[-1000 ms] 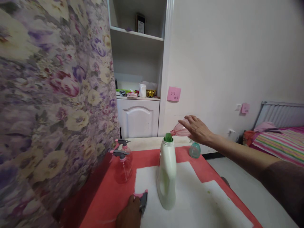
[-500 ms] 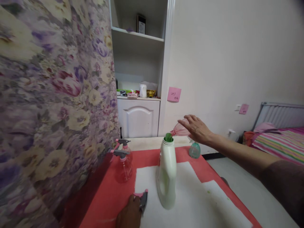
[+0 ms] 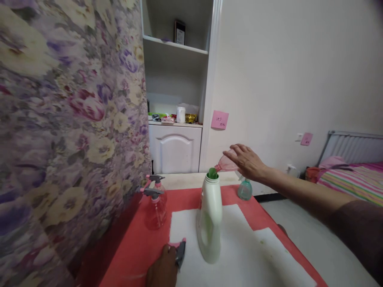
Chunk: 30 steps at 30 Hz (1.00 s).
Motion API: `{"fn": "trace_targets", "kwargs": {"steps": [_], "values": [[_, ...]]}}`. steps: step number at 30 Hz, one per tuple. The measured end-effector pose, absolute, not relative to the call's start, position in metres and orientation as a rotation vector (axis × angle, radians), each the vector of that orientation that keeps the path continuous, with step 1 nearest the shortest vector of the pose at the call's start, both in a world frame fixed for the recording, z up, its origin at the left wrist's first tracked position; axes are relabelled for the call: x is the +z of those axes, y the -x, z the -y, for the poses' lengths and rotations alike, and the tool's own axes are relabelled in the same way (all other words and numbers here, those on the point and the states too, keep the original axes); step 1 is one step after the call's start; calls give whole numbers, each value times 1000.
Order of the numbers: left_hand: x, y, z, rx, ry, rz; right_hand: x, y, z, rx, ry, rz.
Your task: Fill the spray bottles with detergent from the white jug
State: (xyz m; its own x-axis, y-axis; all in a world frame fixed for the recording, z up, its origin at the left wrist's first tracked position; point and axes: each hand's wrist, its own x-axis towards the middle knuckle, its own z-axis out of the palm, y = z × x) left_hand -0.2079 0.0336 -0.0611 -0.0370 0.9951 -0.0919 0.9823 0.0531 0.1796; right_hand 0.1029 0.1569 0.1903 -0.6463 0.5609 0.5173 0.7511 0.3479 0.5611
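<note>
My right hand is wrapped round a clear pink bottle, tipped sideways with its neck at a green funnel-like piece. That piece sits in the mouth of a tall pale green jug with a side handle, upright on the table. Whether liquid is flowing I cannot make out. Low in the view, my left hand is closed on a grey and pink spray head, whose tube seems to trail left. Two pink spray bottles with grey heads stand to the left of the jug.
A small green spray bottle stands at the table's back right. White sheets lie over the red tablecloth. A floral curtain hangs close on the left. Behind are a white cabinet and, far right, a bed.
Both hands keep nearly the same place, and the pink bottle stays tipped at the jug's mouth. The view has shifted very slightly.
</note>
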Motion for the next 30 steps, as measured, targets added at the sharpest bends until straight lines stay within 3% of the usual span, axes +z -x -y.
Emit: {"fn": "trace_targets", "kwargs": {"steps": [30], "values": [[-61,206,-35,169,-2024,-2118,218,-56,-141,-1633,983,2470]]}}
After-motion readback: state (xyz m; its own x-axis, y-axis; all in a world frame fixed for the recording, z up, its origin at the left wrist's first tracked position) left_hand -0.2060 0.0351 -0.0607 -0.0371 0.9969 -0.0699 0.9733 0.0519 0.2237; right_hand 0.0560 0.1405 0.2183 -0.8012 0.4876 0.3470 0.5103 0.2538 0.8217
